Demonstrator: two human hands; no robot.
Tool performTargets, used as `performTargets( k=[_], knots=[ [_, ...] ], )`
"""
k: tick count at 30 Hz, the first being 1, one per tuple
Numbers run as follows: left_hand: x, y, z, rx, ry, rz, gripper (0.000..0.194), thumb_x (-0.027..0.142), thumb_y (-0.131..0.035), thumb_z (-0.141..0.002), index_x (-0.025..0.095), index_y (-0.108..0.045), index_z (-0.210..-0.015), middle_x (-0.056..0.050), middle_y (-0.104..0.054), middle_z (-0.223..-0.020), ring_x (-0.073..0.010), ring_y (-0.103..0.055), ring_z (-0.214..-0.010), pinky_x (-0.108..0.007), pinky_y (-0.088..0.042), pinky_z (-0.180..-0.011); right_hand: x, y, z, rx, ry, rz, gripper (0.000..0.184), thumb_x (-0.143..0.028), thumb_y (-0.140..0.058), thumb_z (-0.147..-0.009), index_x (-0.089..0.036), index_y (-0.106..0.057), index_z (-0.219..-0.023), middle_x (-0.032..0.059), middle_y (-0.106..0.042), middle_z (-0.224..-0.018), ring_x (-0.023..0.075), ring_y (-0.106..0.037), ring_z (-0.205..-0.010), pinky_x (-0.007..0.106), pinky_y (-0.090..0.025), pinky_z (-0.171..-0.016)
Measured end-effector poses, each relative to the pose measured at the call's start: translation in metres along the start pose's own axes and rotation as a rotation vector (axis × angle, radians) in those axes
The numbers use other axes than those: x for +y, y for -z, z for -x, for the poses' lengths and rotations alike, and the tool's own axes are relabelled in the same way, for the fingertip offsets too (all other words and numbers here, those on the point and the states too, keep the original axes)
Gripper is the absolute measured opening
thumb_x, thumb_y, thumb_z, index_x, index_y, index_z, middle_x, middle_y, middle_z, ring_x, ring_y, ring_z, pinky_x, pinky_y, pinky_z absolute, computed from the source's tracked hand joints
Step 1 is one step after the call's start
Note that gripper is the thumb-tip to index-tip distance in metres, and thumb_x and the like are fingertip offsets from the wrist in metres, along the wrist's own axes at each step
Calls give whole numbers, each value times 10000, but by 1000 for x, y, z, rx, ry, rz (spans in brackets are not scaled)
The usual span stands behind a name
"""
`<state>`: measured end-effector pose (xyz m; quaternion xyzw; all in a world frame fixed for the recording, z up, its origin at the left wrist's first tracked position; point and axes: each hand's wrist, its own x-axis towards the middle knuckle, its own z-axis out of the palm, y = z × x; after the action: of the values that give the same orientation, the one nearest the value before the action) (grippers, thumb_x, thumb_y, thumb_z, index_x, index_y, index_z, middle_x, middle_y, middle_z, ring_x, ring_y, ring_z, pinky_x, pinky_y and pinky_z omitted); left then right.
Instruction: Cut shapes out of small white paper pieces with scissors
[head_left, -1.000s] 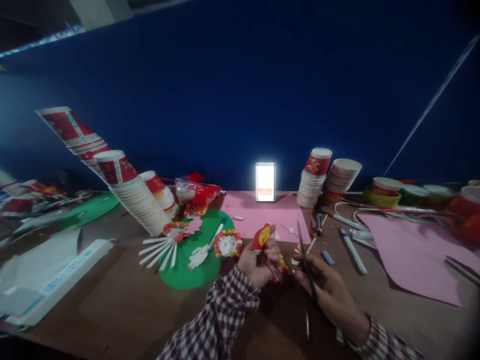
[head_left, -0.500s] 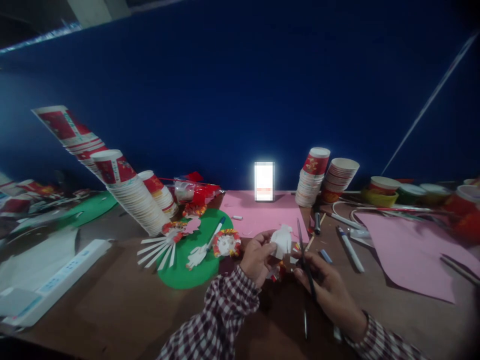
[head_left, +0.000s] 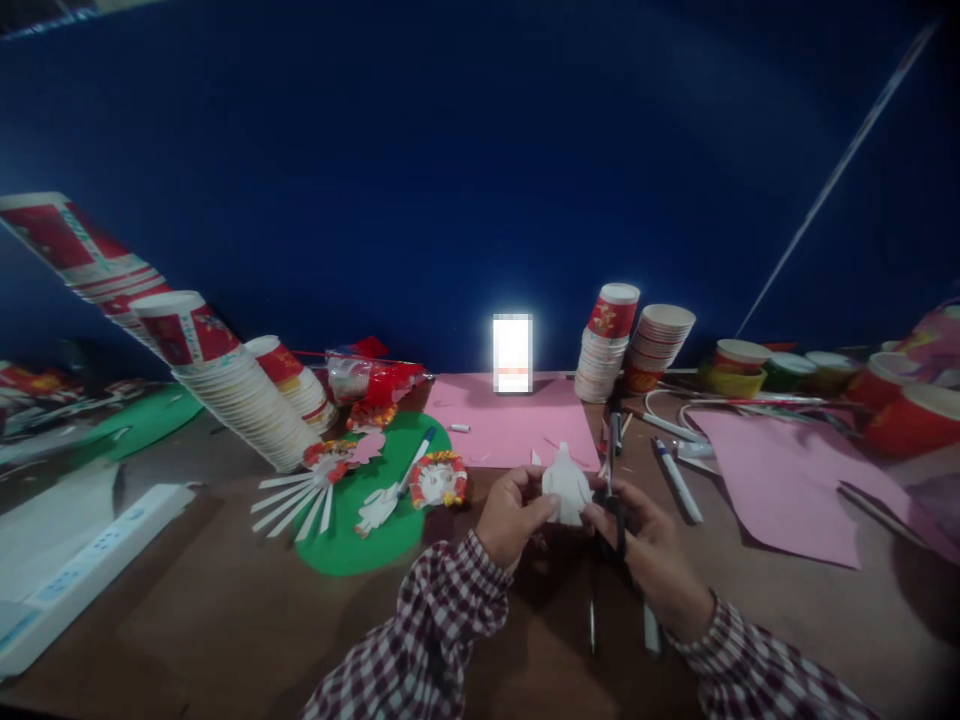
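Observation:
A small white paper cutout (head_left: 565, 486), narrow at its top and wider below, is pinched along its left side by my left hand (head_left: 512, 518). Dark-handled scissors (head_left: 616, 525) rest in my right hand (head_left: 654, 548), their blades pointing up and away past the cutout. The thumb of that hand touches the cutout's lower right edge. To the left, a green paper sheet (head_left: 337, 548) bears a white cut figure (head_left: 377, 508), a marker (head_left: 418, 455) and a red-and-white paper ring piece (head_left: 439, 481). A fan of white paper strips (head_left: 296, 505) overlaps its left side.
Tall leaning stacks of paper cups (head_left: 236, 395) stand at left, more cup stacks (head_left: 604, 355) at the back right. A bright, blurred-out screen (head_left: 513, 352) stands behind pink paper (head_left: 480, 410). Another pink sheet (head_left: 780, 500), a white marker (head_left: 679, 482) and a power strip (head_left: 94, 570) lie around.
The cutout now faces me upright, and my right thumb has come onto its edge. The scissors have moved closer to it. The whole view has shifted slightly.

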<state>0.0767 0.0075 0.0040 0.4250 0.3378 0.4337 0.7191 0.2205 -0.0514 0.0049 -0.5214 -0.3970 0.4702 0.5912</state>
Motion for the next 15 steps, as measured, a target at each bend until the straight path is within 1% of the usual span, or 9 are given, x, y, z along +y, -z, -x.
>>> performTargets(
  k=[3, 6, 11, 15],
  knots=[
    [0, 0, 2, -32, 45, 16, 388, 261, -748, -584, 129, -611, -921, -59, -646, -816, -145, -581, -675, -252, -472, -570, 0, 1, -1, 44, -14, -51, 408, -349, -768, -630, -187, -620, -973, 13, -651, -750, 159, -601, -647, 253, -503, -578],
    [1, -1, 3, -34, 85, 29, 404, 283, -752, -587, 136, -600, -931, -52, -637, -817, -140, -577, -663, -240, -477, -526, 2, 2, -3, 28, -34, -80, 407, -342, -764, -639, -195, -612, -986, 16, -658, -782, 170, -610, -693, 263, -516, -615],
    [2, -3, 3, -39, 98, 63, 419, 274, -763, -581, 115, -594, -929, -50, -631, -789, -124, -573, -658, -224, -475, -544, 4, 5, -4, 21, -41, -117, 375, -305, -765, -653, -201, -618, -983, 5, -661, -779, 147, -606, -679, 241, -521, -616],
    [4, -6, 3, -56, 102, 71, 410, 259, -779, -551, 105, -608, -890, -55, -637, -784, -115, -578, -646, -230, -471, -586, 7, 7, -5, 35, -33, -109, 374, -322, -751, -672, -205, -616, -1001, -7, -650, -741, 149, -614, -661, 256, -528, -627]
  ],
)
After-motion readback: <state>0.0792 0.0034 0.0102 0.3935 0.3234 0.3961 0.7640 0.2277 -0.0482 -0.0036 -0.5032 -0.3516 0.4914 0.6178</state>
